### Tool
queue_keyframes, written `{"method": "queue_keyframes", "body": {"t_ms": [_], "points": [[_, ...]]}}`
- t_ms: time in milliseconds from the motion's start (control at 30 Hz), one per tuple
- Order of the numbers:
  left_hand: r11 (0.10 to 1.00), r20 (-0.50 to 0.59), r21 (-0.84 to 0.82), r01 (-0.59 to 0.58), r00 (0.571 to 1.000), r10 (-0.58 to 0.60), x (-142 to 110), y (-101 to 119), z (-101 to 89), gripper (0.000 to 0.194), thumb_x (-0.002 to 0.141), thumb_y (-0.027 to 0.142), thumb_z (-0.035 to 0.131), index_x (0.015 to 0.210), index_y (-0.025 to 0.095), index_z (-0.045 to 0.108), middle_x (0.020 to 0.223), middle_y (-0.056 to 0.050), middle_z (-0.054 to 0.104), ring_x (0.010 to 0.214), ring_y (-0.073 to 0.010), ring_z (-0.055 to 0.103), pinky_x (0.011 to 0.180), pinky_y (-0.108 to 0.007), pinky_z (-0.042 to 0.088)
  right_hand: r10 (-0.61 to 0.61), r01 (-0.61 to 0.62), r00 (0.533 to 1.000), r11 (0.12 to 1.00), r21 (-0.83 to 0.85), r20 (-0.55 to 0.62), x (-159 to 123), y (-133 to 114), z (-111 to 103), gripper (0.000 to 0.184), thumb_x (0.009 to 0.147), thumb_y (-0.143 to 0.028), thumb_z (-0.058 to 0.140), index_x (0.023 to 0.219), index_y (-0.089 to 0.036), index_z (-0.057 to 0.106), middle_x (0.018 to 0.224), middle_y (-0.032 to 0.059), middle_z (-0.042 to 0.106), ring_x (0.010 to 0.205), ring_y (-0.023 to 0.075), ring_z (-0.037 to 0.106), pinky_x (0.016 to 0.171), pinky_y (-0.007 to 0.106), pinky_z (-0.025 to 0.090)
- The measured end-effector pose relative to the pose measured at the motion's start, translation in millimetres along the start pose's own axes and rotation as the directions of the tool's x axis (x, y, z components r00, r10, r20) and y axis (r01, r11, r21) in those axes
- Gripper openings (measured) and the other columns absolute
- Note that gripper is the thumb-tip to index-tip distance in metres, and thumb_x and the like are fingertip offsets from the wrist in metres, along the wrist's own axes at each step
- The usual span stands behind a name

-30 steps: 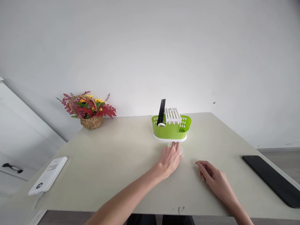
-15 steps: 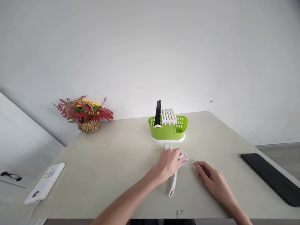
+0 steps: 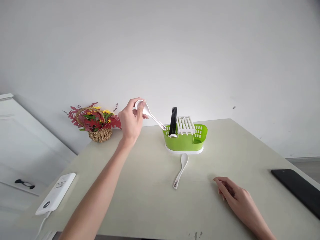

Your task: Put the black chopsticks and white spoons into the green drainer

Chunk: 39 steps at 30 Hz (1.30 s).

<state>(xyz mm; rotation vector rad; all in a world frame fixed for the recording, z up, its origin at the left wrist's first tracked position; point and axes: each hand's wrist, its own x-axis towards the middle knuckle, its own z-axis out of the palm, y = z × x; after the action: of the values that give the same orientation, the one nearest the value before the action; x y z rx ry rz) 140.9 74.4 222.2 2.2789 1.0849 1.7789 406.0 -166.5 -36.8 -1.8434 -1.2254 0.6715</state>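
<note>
While the left hand point(image 3: 130, 120) is pinching the bowl of a white spoon point(image 3: 148, 112) between thumb and fingers, the handle is slanting toward the left end of a green caddy point(image 3: 183, 144), near the back edge of the surface point(image 3: 147, 180); contact unclear. Caddy is holding black sticks point(image 3: 173, 120) and carrying a slotted white rack point(image 3: 185, 125). Wicker basket point(image 3: 100, 135), back-left corner, is holding red leaves and yellow flowers point(image 3: 93, 115). Second spoon point(image 3: 184, 161) is lying before the caddy. Right hand point(image 3: 236, 197), loosely curled, nothing visibly gripped, is resting toward the front edge. Spoon handles and a white device point(image 3: 56, 193), left edge, are bearing print too small to read.
</note>
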Motion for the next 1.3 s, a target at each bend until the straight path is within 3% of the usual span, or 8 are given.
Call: {"method": "queue_keyframes", "body": {"t_ms": [267, 533, 800, 967, 1067, 1133, 1200, 1300], "points": [[0.985, 0.265, 0.015, -0.17, 0.951, 0.16, -31, -51, 47.6, 0.026, 0.106, 0.042, 0.054, 0.111, 0.023, 0.07, 0.11, -0.002, 0.078, 0.068, -0.0101, 0.072, 0.071, -0.02, 0.055, 0.004, -0.004, 1.0, 1.0, 0.001, -0.012, 1, 1, 2, 0.048, 0.095, -0.067, 0.048, 0.109, -0.027, 0.071, 0.068, 0.0001, 0.065, 0.06, 0.0178, 0.059, 0.061, 0.026, 0.049], [0.949, 0.554, -0.176, -0.263, 0.77, 0.316, -63, -73, 58.2, 0.021, 0.108, 0.03, 0.05, 0.12, 0.026, 0.067, 0.115, -0.003, 0.078, 0.097, -0.0146, 0.077, 0.086, -0.024, 0.056, 0.043, -0.043, 0.999, 0.999, 0.009, 0.002, 2, 6, 4, 0.049, 0.095, -0.069, 0.048, 0.115, -0.028, 0.068, 0.07, -0.0015, 0.064, 0.062, 0.0165, 0.058, 0.063, 0.025, 0.048], [0.93, 0.72, -0.121, -0.346, 0.615, 0.322, -66, -83, 56.1, 0.035, 0.103, 0.01, 0.045, 0.124, 0.026, 0.068, 0.125, -0.005, 0.074, 0.12, -0.0211, 0.068, 0.104, -0.038, 0.054, 0.059, -0.059, 0.998, 0.998, -0.007, 0.012, 4, 9, 3, 0.048, 0.094, -0.071, 0.048, 0.105, -0.028, 0.068, 0.07, -0.001, 0.064, 0.062, 0.0166, 0.058, 0.062, 0.025, 0.048], [0.935, 0.683, -0.048, -0.35, 0.672, 0.287, -74, -76, 45.5, 0.04, 0.1, 0.013, 0.051, 0.138, 0.025, 0.057, 0.138, -0.009, 0.066, 0.123, -0.0243, 0.064, 0.107, -0.044, 0.051, 0.022, -0.022, 1.0, 1.0, -0.008, 0.002, 2, 6, 2, 0.048, 0.095, -0.069, 0.047, 0.107, -0.027, 0.067, 0.069, -0.0007, 0.063, 0.061, 0.0169, 0.057, 0.062, 0.025, 0.048], [0.976, 0.464, 0.004, -0.217, 0.865, 0.19, -100, -71, 37.0, 0.042, 0.095, 0.015, 0.054, 0.137, 0.021, 0.05, 0.128, -0.012, 0.063, 0.101, -0.0204, 0.067, 0.094, -0.038, 0.055, 0.013, -0.013, 1.0, 1.0, -0.01, -0.002, 1, 5, 2, 0.048, 0.096, -0.068, 0.047, 0.11, -0.026, 0.068, 0.069, -0.0007, 0.062, 0.061, 0.017, 0.057, 0.062, 0.025, 0.048], [0.998, 0.27, 0.049, -0.027, 0.963, 0.013, -129, -67, 36.7, 0.029, 0.096, 0.021, 0.055, 0.124, 0.02, 0.051, 0.107, -0.007, 0.063, 0.082, -0.0169, 0.064, 0.08, -0.033, 0.055, 0.02, -0.02, 1.0, 1.0, -0.007, 0.001, 1, 5, 2, 0.049, 0.096, -0.068, 0.047, 0.113, -0.027, 0.067, 0.07, -0.001, 0.063, 0.062, 0.017, 0.057, 0.063, 0.026, 0.047], [0.99, 0.34, 0.072, 0.118, 0.931, -0.135, -163, -59, 43.1, 0.018, 0.1, 0.029, 0.053, 0.116, 0.021, 0.051, 0.092, -0.002, 0.061, 0.067, -0.014, 0.061, 0.069, -0.028, 0.053, 0.025, -0.025, 1.0, 1.0, -0.005, 0.005, 2, 5, 2, 0.05, 0.096, -0.068, 0.047, 0.116, -0.027, 0.067, 0.071, -0.0014, 0.063, 0.063, 0.0171, 0.057, 0.063, 0.026, 0.047], [0.981, 0.609, 0.179, 0.077, 0.774, -0.172, -207, -39, 64.0, 0.028, 0.101, 0.042, 0.056, 0.118, 0.02, 0.05, 0.101, -0.004, 0.066, 0.063, -0.0145, 0.064, 0.064, -0.03, 0.052, 0.027, -0.027, 1.0, 1.0, 0.001, 0.004, 2, 6, 2, 0.051, 0.096, -0.069, 0.047, 0.115, -0.027, 0.068, 0.071, -0.0015, 0.063, 0.062, 0.0172, 0.057, 0.063, 0.027, 0.046]]}}
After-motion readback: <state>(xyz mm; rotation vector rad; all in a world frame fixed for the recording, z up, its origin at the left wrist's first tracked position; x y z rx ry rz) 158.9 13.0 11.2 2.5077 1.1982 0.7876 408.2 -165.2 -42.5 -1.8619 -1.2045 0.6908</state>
